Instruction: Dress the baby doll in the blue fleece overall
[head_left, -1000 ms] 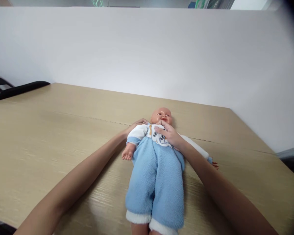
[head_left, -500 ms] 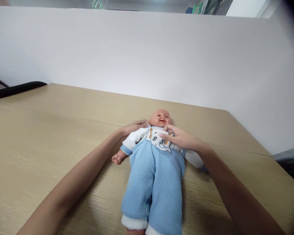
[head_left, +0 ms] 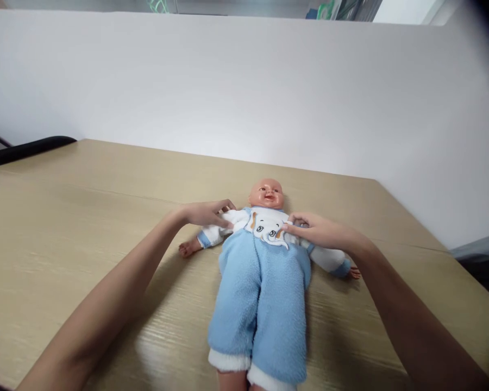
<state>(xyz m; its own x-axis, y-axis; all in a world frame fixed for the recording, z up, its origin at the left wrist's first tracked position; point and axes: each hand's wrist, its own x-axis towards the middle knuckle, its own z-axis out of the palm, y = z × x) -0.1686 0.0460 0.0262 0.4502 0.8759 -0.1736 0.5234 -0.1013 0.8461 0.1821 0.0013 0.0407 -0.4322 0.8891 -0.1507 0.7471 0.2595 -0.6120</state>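
Just one doll point(head_left: 261, 293) on one table point(head_left: 106, 206), left hand point(head_left: 204, 213) at one sleeve point(head_left: 215, 235), right hand point(head_left: 321, 230) at chest point(head_left: 264, 220), fingers' point(head_left: 296, 230) hold unclear.

Slim bare forearms point(head_left: 118, 288); left grip point(head_left: 206, 213), right grip point(head_left: 324, 231) bare.

Straight ahead of me, a white wall point(head_left: 228, 87) spans the view, brightest low around its middle! Over its top I spot blurred green loops point(head_left: 158, 5). Below, the tan table point(head_left: 85, 239) stretches wide, seamed, glinting near me; far left, a black chair point(head_left: 32, 151).
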